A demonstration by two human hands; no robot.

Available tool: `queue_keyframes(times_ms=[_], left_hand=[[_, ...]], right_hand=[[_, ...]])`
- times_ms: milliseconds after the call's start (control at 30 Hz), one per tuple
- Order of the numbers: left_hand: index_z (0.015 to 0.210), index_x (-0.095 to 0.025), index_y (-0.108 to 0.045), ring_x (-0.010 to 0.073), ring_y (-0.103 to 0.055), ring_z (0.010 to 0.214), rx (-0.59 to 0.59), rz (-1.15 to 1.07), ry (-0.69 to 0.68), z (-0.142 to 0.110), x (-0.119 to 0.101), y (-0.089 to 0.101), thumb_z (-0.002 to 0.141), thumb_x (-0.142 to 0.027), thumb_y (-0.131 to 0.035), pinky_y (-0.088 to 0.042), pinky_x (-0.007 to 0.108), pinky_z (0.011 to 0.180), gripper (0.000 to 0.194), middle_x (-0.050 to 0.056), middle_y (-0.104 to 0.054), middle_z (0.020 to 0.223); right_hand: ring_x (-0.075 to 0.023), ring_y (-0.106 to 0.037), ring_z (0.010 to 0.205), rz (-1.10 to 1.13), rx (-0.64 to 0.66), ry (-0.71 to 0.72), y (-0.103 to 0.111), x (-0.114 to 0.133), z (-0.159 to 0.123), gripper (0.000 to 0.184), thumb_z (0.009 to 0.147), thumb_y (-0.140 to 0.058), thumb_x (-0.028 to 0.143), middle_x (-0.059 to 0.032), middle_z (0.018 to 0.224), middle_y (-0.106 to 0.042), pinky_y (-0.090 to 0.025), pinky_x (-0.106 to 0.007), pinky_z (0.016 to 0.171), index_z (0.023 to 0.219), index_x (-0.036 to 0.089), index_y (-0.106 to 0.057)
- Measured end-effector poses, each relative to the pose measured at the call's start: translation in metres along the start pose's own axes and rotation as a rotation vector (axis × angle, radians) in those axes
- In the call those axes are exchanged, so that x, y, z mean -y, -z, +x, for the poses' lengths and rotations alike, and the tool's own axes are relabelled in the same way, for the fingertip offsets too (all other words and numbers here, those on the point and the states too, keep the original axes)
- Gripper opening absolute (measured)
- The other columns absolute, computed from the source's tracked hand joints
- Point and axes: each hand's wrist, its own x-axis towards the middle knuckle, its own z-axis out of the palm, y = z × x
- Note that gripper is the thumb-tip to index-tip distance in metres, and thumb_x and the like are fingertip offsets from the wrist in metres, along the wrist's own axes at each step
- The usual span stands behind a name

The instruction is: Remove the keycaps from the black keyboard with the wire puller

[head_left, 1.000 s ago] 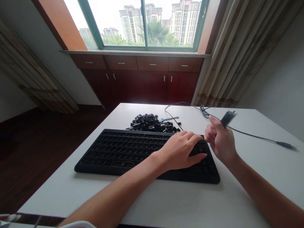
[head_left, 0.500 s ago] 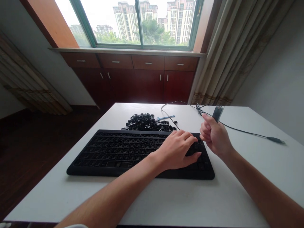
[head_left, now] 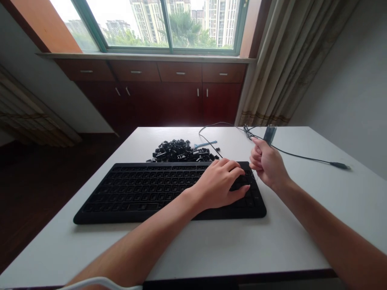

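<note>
A black keyboard (head_left: 137, 213) lies flat on the white table, with bare switch sockets over most of it. My left hand (head_left: 222, 181) reaches across and rests over its right-hand key block, thumb and index finger spread apart, the other fingertips hidden behind the hand. Just beyond the keyboard's right end, my right hand (head_left: 269, 163) is closed in a fist around a keycap puller (head_left: 269, 135). The puller's dark translucent handle sticks up above the thumb, and thin wire shows below the fist, close to the keys.
Behind the keyboard sits a heap of loose black keycaps (head_left: 178, 151), with a blue slender tool (head_left: 205, 143) beside it. A black cable (head_left: 302, 156) runs along the back of the white table (head_left: 193, 249) to a plug (head_left: 340, 165) at right. A white cord (head_left: 99, 281) crosses the front edge.
The whole scene has shifted slightly left and up in view. Both hands keep nearly the same place over and beside the keyboard, the right fist still around the keycap puller.
</note>
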Motion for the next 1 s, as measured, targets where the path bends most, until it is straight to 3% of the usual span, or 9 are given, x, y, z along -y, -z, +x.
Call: queue_keyframes(times_ms=[133, 367, 633, 867, 1000], left_hand=[[0.119, -0.018, -0.066, 0.0265, -0.062, 0.109, 0.011, 0.003, -0.005, -0.001, 0.001, 0.000, 0.100, -0.046, -0.056, -0.051, 0.044, 0.097, 0.035, 0.008, -0.069, 0.117], [0.119, -0.019, -0.066, 0.0279, -0.061, 0.114, 0.023, -0.008, -0.002, 0.000, 0.000, 0.002, 0.097, -0.052, -0.060, -0.050, 0.047, 0.102, 0.040, 0.009, -0.068, 0.123], [0.116, -0.016, -0.061, 0.0270, -0.059, 0.117, 0.031, -0.096, 0.102, 0.002, -0.014, -0.001, 0.098, -0.045, -0.058, -0.050, 0.043, 0.108, 0.034, 0.011, -0.066, 0.122], [0.120, -0.014, -0.060, 0.0246, -0.054, 0.128, 0.060, -0.045, 0.061, 0.009, -0.024, -0.007, 0.103, -0.035, -0.047, -0.036, 0.040, 0.122, 0.030, 0.011, -0.065, 0.128], [0.135, -0.012, -0.053, 0.0282, -0.046, 0.139, 0.072, 0.014, 0.037, 0.010, -0.030, -0.010, 0.104, -0.032, -0.041, -0.027, 0.047, 0.127, 0.039, 0.015, -0.058, 0.142]], right_hand=[[-0.0048, -0.021, 0.038, -0.016, -0.043, 0.025, -0.002, -0.006, 0.001, 0.047, 0.084, -0.072, 0.035, 0.0101, 0.046, -0.028, -0.018, -0.020, 0.034, 0.058, 0.022, -0.034], [-0.0042, -0.018, 0.037, 0.109, 0.028, 0.042, -0.007, -0.006, -0.006, 0.051, 0.083, -0.073, 0.035, 0.0106, 0.044, -0.024, -0.017, -0.021, 0.034, 0.055, 0.022, -0.032], [-0.0046, -0.027, 0.038, 0.050, 0.406, 0.146, -0.005, -0.004, -0.024, 0.047, 0.084, -0.077, 0.033, 0.0080, 0.045, -0.035, -0.018, -0.022, 0.038, 0.054, 0.020, -0.043], [-0.0045, -0.023, 0.036, 0.138, 0.385, 0.111, -0.006, -0.005, -0.023, 0.047, 0.083, -0.076, 0.030, 0.0086, 0.043, -0.033, -0.014, -0.024, 0.037, 0.053, 0.021, -0.040], [-0.0054, -0.027, 0.039, 0.028, 0.387, 0.163, -0.005, -0.005, -0.027, 0.048, 0.086, -0.074, 0.032, 0.0073, 0.044, -0.035, -0.018, -0.025, 0.040, 0.052, 0.020, -0.042]])
